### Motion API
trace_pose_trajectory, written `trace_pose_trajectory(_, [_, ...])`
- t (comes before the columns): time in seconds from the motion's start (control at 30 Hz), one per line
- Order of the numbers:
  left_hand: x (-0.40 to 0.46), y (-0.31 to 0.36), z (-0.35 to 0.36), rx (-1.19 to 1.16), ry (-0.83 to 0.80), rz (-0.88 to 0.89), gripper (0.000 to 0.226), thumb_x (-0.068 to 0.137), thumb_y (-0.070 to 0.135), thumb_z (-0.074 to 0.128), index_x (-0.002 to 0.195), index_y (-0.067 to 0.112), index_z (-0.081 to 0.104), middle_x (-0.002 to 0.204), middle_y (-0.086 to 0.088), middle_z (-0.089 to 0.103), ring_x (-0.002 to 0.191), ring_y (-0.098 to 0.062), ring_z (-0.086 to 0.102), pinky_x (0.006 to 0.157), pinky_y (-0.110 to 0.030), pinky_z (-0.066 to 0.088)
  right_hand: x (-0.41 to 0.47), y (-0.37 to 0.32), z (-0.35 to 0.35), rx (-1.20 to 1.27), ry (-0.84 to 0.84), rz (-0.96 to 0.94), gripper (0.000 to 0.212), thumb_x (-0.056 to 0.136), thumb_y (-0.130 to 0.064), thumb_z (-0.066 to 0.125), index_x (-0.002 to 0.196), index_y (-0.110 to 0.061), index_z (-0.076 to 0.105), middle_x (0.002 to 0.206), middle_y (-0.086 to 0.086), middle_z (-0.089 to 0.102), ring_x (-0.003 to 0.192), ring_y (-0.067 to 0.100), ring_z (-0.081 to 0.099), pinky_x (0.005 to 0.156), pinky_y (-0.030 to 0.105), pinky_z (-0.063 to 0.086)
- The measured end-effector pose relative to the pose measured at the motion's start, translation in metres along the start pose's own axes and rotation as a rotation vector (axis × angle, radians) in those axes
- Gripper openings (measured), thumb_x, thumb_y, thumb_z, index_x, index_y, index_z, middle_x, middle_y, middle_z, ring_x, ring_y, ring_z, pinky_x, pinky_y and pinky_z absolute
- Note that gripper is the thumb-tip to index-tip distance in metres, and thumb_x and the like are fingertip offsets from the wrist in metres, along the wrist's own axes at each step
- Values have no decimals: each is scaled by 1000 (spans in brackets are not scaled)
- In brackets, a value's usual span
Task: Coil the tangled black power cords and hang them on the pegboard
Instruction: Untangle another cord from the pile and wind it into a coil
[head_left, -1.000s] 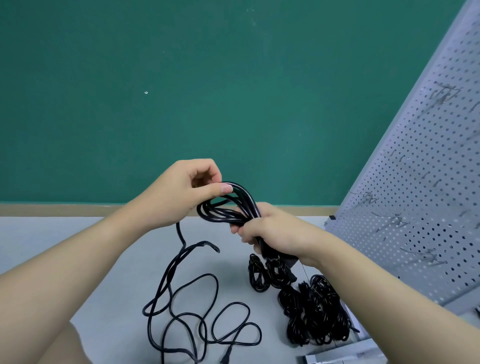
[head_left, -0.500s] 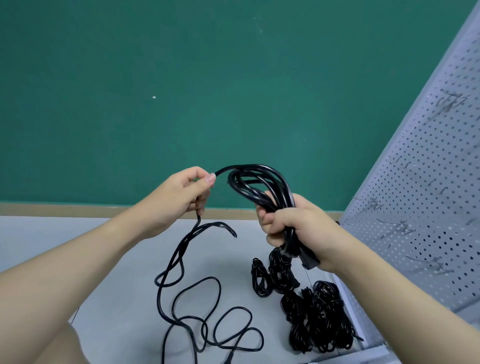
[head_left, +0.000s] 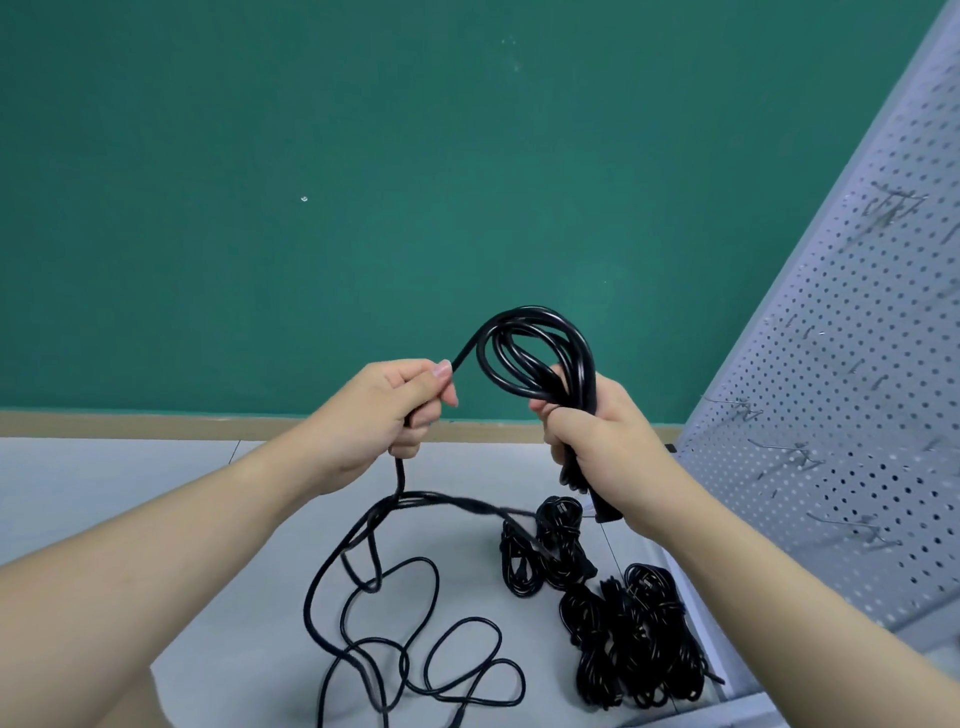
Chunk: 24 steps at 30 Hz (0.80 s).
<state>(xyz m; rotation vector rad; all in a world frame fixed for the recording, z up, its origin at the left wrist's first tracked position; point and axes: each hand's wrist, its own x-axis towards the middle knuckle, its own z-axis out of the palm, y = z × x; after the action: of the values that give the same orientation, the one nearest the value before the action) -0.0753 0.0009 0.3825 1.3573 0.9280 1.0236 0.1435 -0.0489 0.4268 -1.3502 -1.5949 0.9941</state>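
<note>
Head view. A black power cord (head_left: 540, 353) is held up in front of the green wall (head_left: 363, 182), between both hands. The right hand (head_left: 587, 441) has its fingers curled tight round the gathered loops, which rise above the fist in a rounded bunch of several glossy turns; a plug end of the cord sticks out below the fist. From the top of the bunch one strand runs across to the left hand (head_left: 395, 410), which pinches it between thumb and forefinger with the other fingers curled round it. Below the left hand the same cord drops down and spreads in loose, uneven loops (head_left: 415, 639) over the grey floor (head_left: 104, 493); part of it is blurred where it stretches toward the right.

On the floor, below the right forearm, lie more black cords already gathered into tight bundles (head_left: 628, 639): one smaller bundle nearer the wall, and a larger dark heap just beside it toward the bottom edge. How many cords are in the heap cannot be told.

At the right stands a pale grey pegboard (head_left: 841, 415), tilted in the picture, dotted with holes and carrying thin metal hooks (head_left: 789, 457). A tan skirting strip (head_left: 156, 423) runs where the wall meets the floor.
</note>
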Motion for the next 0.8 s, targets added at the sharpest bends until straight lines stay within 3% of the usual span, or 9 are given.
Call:
trace_pose_trajectory(0.13, [-4,3,3,-68,-100,-99,37,108,38,45,84,13,57,59,0,30,45,-12,17,43,-19,19,1,-1,-3,-21,18,10,25,95,5,49,82,-17,55,62,0,45,46,15,41,45,27,37])
trace_pose_trajectory(0.33, [-4,7,15,-268,-97,-193,37,106,40,48,77,18,50,57,5,19,46,-10,13,48,-24,13,2,-1,-3,11,74,10,27,95,5,48,82,-18,53,66,6,43,51,20,39,43,23,37])
trace_pose_trajectory(0.43, [0,6,19,-175,-75,-154,40,108,43,44,76,20,45,61,3,19,54,-15,13,52,-27,13,3,-2,-1,49,128,30,25,94,6,47,82,-16,50,68,10,40,52,21,37,42,22,36])
trace_pose_trajectory(0.53, [4,2,23,30,18,-74,43,104,53,46,84,16,52,65,3,33,58,-17,29,58,-30,32,4,-1,-2,118,176,65,22,91,5,48,84,-16,52,66,5,42,43,17,42,46,26,35])
trace_pose_trajectory(0.6, [5,-7,25,142,70,-54,45,99,59,53,91,15,55,66,7,44,62,-15,44,71,-38,47,5,0,-4,192,219,93,23,88,6,48,87,-16,56,67,2,43,43,16,42,49,28,34])
trace_pose_trajectory(0.67, [4,-16,29,200,139,-46,38,101,51,56,91,15,53,65,6,56,67,-16,55,83,-43,50,5,0,-5,249,257,118,24,86,6,47,89,-15,57,69,2,45,43,16,40,48,28,33])
trace_pose_trajectory(0.73, [4,-20,34,208,215,-3,28,105,36,55,90,14,52,66,0,60,64,-16,54,75,-34,47,5,0,-4,270,283,122,24,86,6,48,90,-15,58,70,0,47,42,14,39,48,27,34])
trace_pose_trajectory(0.8, [4,-18,38,149,263,47,25,107,27,54,87,11,51,60,0,50,55,-16,43,60,-26,40,5,0,-4,246,308,105,22,89,5,49,91,-15,58,69,-1,46,42,12,39,45,26,36])
